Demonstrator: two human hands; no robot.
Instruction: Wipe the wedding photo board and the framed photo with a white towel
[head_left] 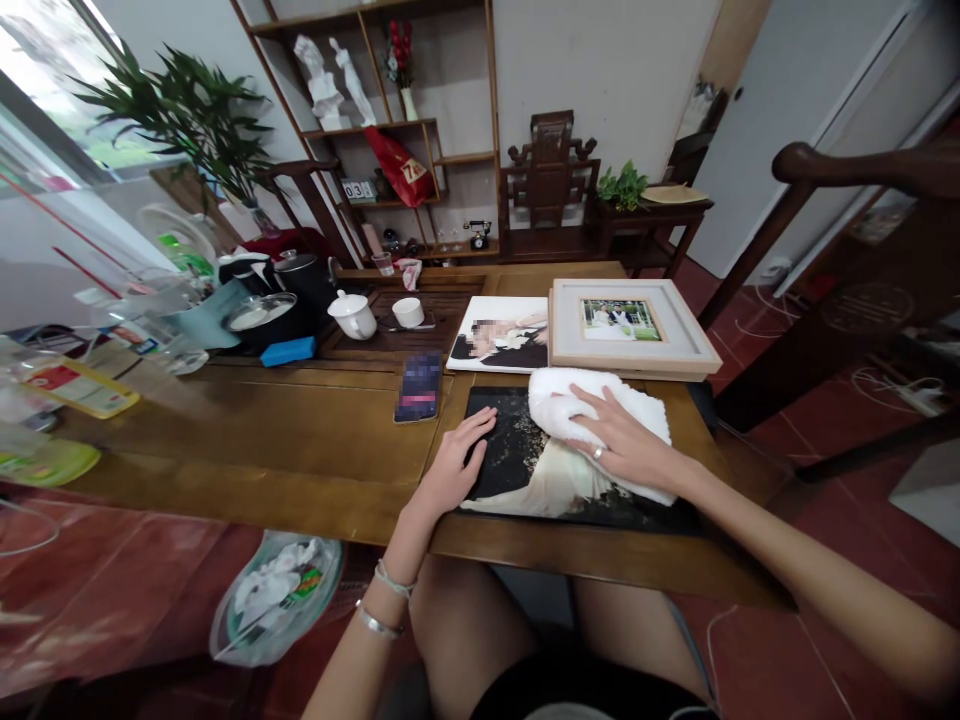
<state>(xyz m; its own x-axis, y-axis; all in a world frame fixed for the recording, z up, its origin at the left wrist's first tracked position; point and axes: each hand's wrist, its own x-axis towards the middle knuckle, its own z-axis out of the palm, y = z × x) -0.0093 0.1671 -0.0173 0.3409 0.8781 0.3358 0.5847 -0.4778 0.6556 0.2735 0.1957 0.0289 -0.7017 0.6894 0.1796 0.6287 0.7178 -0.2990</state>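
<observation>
While both hands work on it, the scene reads so:

Dark photo print [517, 455]: lies flat at the near edge of the wooden surface [300, 430], straight in front of the person; it looks thin, stiff and glossy, so likely light, slippery and easy to scratch or smudge.
Left hand [457, 460]: open, fingers spread, pressing flat on the print's left part, seemingly to pin it down.
Right hand [626, 440]: open palm down, resting on the white cloth [600, 410]; it wears a ring.
White cloth: soft, folded, limp; it covers the print's upper right part and should give under light pressure.
Where to hold: I judge the print's edges safest, not the picture face.
Nearby: a phone [418, 387] just left of the print; another print [501, 335] and a framed photo [628, 325] lie behind it.
Farther left: teapot [352, 315] and cup [408, 312].
</observation>
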